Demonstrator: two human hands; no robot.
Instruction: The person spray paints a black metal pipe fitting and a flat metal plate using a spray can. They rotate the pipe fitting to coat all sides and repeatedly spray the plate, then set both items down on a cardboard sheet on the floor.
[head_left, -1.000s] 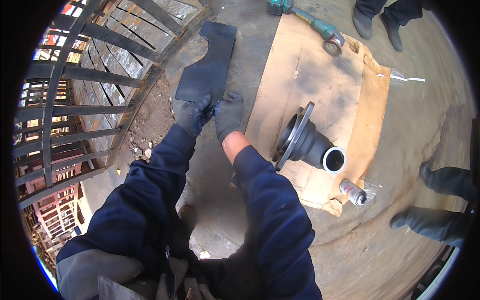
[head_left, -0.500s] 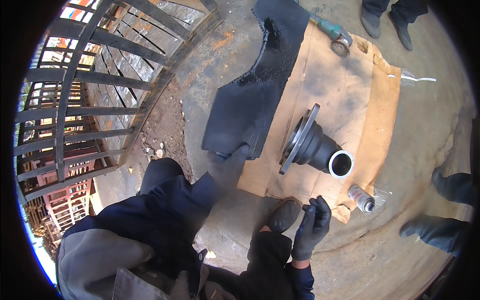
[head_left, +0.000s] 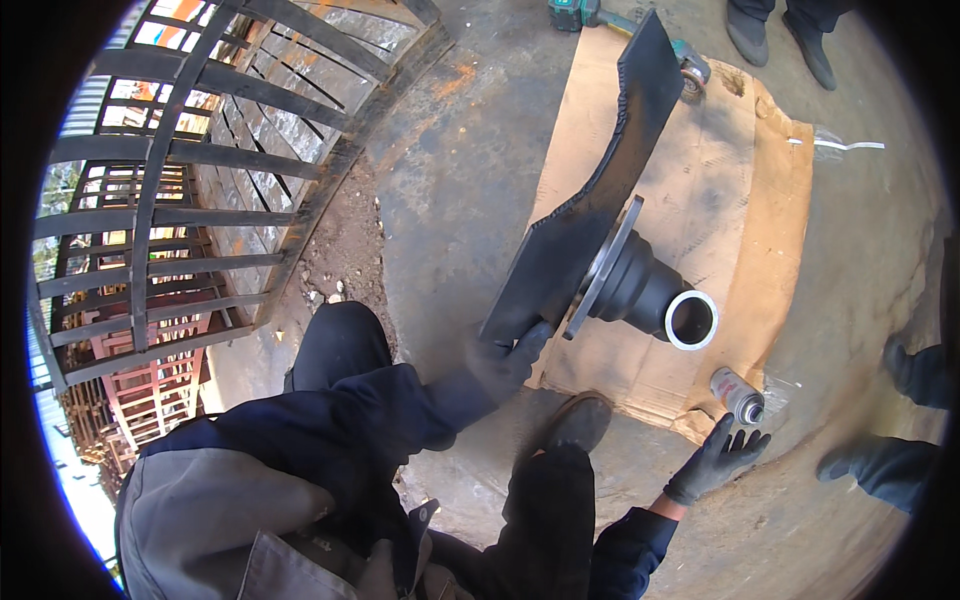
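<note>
My left hand (head_left: 510, 360), in a dark glove, grips the near end of a black plate (head_left: 590, 210) with a curved cut-out along one side. The plate is tilted up, its far end above the cardboard. Right of it lies a black flanged metal part (head_left: 642, 278), stepped and tubular, with a bare silver ring at its near end; the plate's edge overlaps its flange in view. My right hand (head_left: 718, 460), gloved too, is open with fingers spread, just short of a spray can (head_left: 737, 395) lying on its side at the cardboard's near right corner.
Flattened cardboard (head_left: 765, 200) lies under the metal part on a concrete floor. At its far end is an angle grinder (head_left: 690, 68) with a green battery pack (head_left: 570, 14). A black steel grate (head_left: 150, 220) stands at left. Other people's shoes (head_left: 748, 38) and legs (head_left: 885, 470) are far and right.
The plate has swung right and turned more edge-on, uncovering the grinder's battery. My right hand has moved right toward the spray can, its fingers spreading from a curled pose.
</note>
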